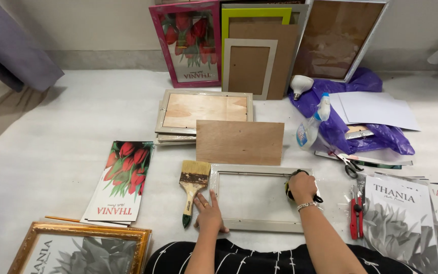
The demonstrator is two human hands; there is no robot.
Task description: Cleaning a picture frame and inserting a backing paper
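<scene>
White tabletop, pale grey frame (259, 199), left hand (210, 213) flat, right hand (302, 186) gripping tool (289, 189).

White-covered work surface against a pale wall

I'm looking down on a white sheet-like covering (67, 132); behind it runs a plain cream wall (97, 25) with a grey skirting band (107, 60); a grey-purple fabric (11, 45) hangs in at the upper left; light is soft and even, shadows faint.

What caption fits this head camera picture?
Left hand steadies a grey picture frame; right hand grips a tool on it.
</scene>
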